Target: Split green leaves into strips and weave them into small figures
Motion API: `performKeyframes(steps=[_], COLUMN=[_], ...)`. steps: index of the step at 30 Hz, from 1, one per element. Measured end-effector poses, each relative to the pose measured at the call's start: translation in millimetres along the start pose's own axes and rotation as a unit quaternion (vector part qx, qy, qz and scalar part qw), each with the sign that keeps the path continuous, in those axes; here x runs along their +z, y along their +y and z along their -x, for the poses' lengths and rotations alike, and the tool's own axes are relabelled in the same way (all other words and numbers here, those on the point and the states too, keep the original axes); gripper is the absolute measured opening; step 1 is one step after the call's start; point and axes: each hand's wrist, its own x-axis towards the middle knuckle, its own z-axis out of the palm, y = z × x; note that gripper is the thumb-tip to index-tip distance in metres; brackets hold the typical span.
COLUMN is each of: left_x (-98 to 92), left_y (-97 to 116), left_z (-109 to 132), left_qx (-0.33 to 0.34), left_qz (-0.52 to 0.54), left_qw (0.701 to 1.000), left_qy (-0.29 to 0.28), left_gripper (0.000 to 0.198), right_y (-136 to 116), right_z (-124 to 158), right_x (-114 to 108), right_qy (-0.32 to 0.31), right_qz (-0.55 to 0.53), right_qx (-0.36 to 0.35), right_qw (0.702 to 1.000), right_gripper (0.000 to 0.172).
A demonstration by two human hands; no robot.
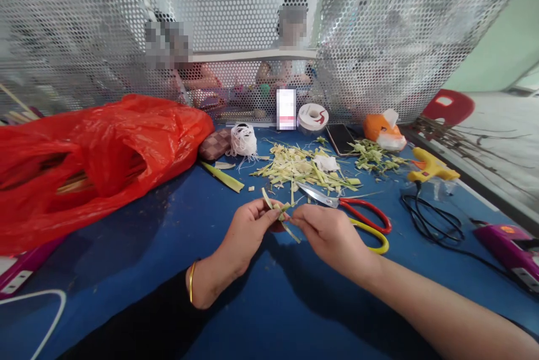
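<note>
Between the thumb and fingers of my left hand [246, 236] is a small folded piece of green leaf strips [281, 212], with loose ends sticking out above and below. My right hand [332, 239] is closed in a pinch right at the piece's right side; whatever lies between its fingertips is too small and hidden to make out. Scissors [369, 215] with one red and one yellow handle lie just behind my right hand, partly covered by it. Their blades point toward a heap of pale green leaf scraps [290, 166].
A large red plastic bag [168, 130] fills the left. White string [244, 140], a ribbon spool [313, 117] and phones line the back. At right are a yellow glue gun [432, 166], its black cable [429, 219] and a purple power strip [507, 250]. Two people sit behind the perforated screen [236, 6].
</note>
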Motion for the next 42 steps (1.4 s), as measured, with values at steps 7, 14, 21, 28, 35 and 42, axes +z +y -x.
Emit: performKeyframes(steps=[7,14,21,28,35,42], left_x=[2.2,1.3,2.5,5.9,5.3,2.1], left_y=[-2.4,-2.8,-1.6,-1.5,-3.1,-3.9], left_z=[-0.3,-1.7,-0.3,0.1,0.6,-2.1], left_qx=[-0.023,-0.061,-0.063,-0.042,-0.030,0.007], left_qz=[-0.002,-0.031,-0.019,-0.019,-0.017,-0.096], left_qw=[1.000,0.998,0.997,0.998,0.998,0.993], left_qy=[0.007,0.009,0.032,0.041,0.056,0.064], left_gripper=[0.025,0.028,0.020,0.022,0.017,0.013], right_y=[-1.7,-0.4,-4.4,-6.8,-12.1,-12.4], right_z=[0.1,-1.7,-1.6,-2.2,0.3,1.9], right_x=[2.1,1.8,2.4,5.3,11.9,16.0], right_qy=[0.003,0.002,0.013,-0.042,-0.039,-0.011], right_qz=[0.126,0.022,-0.072,-0.158,-0.061,0.008], right_qx=[-0.129,-0.113,-0.117,-0.056,-0.126,-0.193], right_qw=[0.984,0.993,0.990,0.985,0.989,0.981], right_gripper=[0.023,0.018,0.014,0.015,0.019,0.020])
